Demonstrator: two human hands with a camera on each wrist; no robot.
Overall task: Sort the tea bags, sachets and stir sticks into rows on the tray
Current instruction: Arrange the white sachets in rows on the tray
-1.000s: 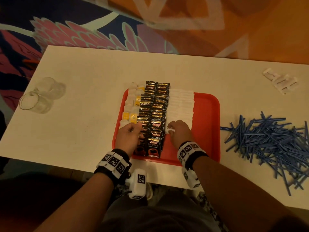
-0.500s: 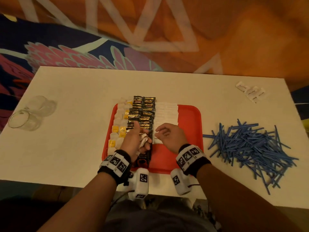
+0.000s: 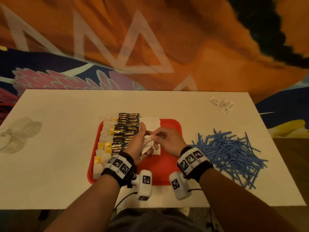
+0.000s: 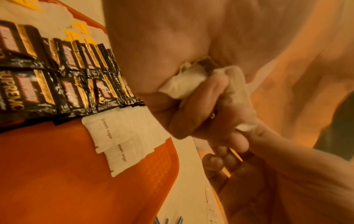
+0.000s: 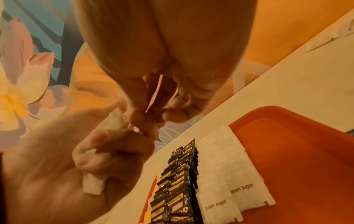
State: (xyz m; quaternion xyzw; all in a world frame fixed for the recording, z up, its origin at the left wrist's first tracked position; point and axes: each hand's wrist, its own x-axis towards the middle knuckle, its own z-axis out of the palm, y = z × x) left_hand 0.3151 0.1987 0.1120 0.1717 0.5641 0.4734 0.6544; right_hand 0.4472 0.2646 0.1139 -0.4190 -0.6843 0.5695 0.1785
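Holding sachet bundle (image 3: pixel 147 144) in left hand (image 3: pixel 137 146) above tray (image 3: pixel 168 168) centre; right hand (image 3: pixel 168 139) pinches one off. Advice: peel singly, lay flat w/ overlap at white row's (image 3: pixel 151 123) 6 o'clock end. Stir sticks (image 3: pixel 229 153) on desk (image 3: pixel 66 148), 3 o'clock.

We saw bare tray (image 3: pixel 168 129) floor right of the brown sugar sachets (image 3: pixel 151 123); stir sticks (image 3: pixel 229 153) crowded the table (image 3: pixel 66 148) beyond.

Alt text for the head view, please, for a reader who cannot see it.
Over a red tray, the left hand grips a bunch of white sachets while the right hand pinches one. The tray holds rows of tea bags, dark sachets and white ones; blue stir sticks lie heaped to its right.
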